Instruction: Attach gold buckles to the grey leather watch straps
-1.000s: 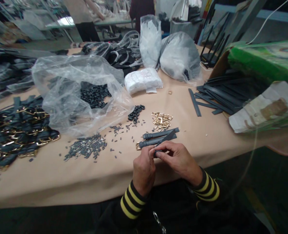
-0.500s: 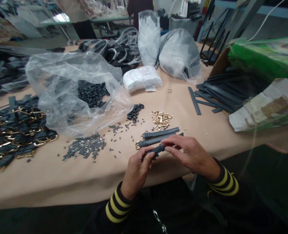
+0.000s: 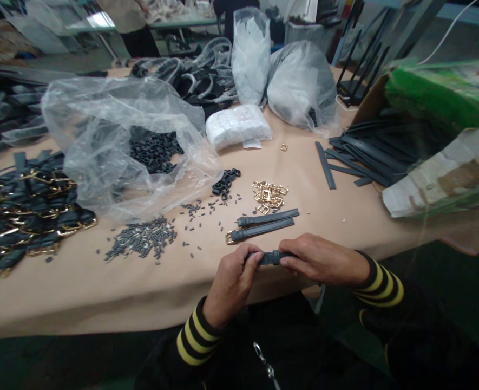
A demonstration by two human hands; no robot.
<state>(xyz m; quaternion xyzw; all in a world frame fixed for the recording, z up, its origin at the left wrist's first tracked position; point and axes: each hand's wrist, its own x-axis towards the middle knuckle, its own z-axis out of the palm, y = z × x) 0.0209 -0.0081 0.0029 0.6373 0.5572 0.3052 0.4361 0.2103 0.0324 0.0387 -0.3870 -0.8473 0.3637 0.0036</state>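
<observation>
A dark strap [image 3: 270, 258] with a loop round it is stretched level between my hands, above the table's front edge. My left hand [image 3: 231, 281] pinches its left end, and my right hand [image 3: 318, 259] grips the other end between thumb and fingers. The ends are hidden by my fingers. Just beyond lie two dark straps, the farther one [image 3: 269, 218] and the nearer one [image 3: 263, 231], which has a gold buckle [image 3: 228, 236] at its left. Behind them is a small heap of gold buckles [image 3: 268, 195], with black loops [image 3: 224, 184] to its left.
Small grey pieces [image 3: 142, 238] are piled at the left centre. An open plastic bag [image 3: 77, 173] holds black loops. Buckled straps [image 3: 32, 211] cover the far left. At the right, a green box [image 3: 438, 86] has loose strips [image 3: 369, 151] by it. People stand behind.
My right hand has moved slightly right and down, and the held strap is now level, with more of it showing between my hands. The view has shifted slightly.
</observation>
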